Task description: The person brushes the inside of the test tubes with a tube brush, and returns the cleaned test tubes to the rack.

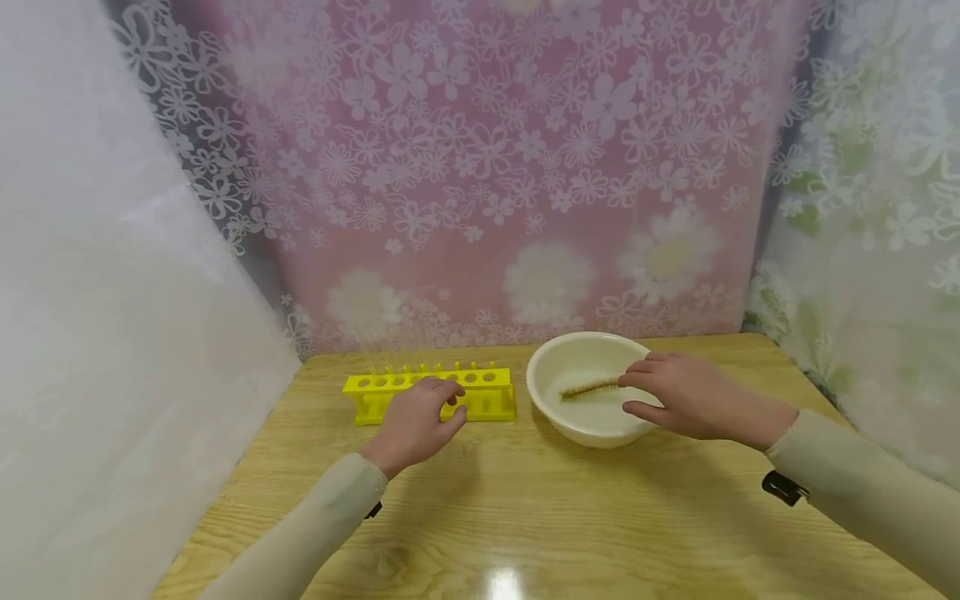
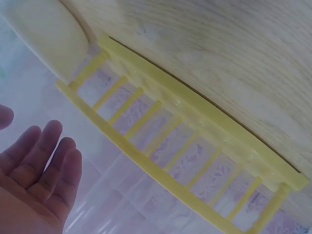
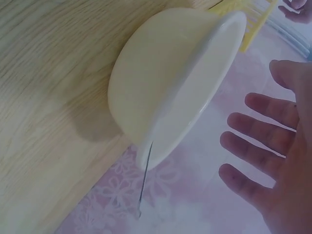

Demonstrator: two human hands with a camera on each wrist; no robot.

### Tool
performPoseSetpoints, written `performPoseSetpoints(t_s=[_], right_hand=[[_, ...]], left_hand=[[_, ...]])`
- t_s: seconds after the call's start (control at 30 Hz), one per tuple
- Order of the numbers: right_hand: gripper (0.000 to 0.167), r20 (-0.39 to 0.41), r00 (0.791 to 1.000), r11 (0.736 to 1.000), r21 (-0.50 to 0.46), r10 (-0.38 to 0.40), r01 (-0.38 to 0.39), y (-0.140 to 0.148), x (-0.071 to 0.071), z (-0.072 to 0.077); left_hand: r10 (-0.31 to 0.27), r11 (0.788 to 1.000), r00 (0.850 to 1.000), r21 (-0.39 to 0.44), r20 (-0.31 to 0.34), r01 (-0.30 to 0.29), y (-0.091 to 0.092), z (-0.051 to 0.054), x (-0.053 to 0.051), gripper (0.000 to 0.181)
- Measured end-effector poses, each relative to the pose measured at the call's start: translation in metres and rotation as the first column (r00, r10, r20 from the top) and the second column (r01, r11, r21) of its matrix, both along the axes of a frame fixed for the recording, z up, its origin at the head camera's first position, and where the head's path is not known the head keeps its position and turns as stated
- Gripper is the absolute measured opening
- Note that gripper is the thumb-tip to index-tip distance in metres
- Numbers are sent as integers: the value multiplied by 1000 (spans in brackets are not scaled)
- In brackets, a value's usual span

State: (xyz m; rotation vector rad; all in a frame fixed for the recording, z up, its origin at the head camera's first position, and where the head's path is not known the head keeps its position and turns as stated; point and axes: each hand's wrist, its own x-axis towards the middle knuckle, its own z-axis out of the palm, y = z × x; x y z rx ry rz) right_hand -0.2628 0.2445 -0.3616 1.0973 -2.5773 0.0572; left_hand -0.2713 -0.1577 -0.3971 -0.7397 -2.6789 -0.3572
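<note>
A yellow test tube rack [image 1: 427, 382] stands at the left of the table; faint clear test tubes [image 1: 390, 346] rise from its left rear pegs. My left hand [image 1: 422, 421] hovers at the rack's near side, fingers loosely bent and holding nothing. In the left wrist view that hand [image 2: 41, 178] is apart from the rack [image 2: 156, 170]. A white basin [image 1: 555, 412] holds a test tube brush [image 1: 588, 389] with brown bristles. My right hand [image 1: 678, 396] is above the basin's right rim, fingers spread. The right wrist view shows the brush's wire handle [image 3: 145, 180] jutting past the rim, not touched by the hand [image 3: 273, 146].
The wooden table [image 1: 480, 508] reaches toward me in front of the rack and basin. A pink flowered curtain [image 1: 487, 167] hangs behind the table. Pale sheets hang at the left [image 1: 135, 292] and right [image 1: 885, 250] sides.
</note>
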Motion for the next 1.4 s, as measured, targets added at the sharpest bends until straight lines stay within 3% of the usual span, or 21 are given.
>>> performPoseSetpoints(t_s=[0.23, 0.43, 0.67, 0.9, 1.2, 1.4], right_hand=[[30, -24, 998, 998, 14, -56, 56, 24, -2, 7], [33, -42, 985, 984, 66, -164, 167, 44, -8, 8], [49, -7, 955, 943, 158, -295, 293, 62, -21, -1], [53, -35, 957, 934, 208, -290, 290, 80, -28, -15], [31, 150, 918, 928, 128, -368, 351, 93, -35, -18], [12, 213, 911, 936, 58, -352, 348, 97, -34, -18]], left_hand=[[38, 997, 999, 73, 11, -38, -17, 4, 0, 22], [79, 993, 997, 85, -5, -79, -25, 4, 0, 20], [101, 989, 995, 110, 13, -102, -30, 3, 0, 21], [98, 990, 995, 103, 11, -99, -28, 4, -1, 21], [80, 991, 995, 107, 52, -86, -21, 6, -4, 20], [72, 991, 997, 111, 35, -76, -23, 2, -8, 23]])
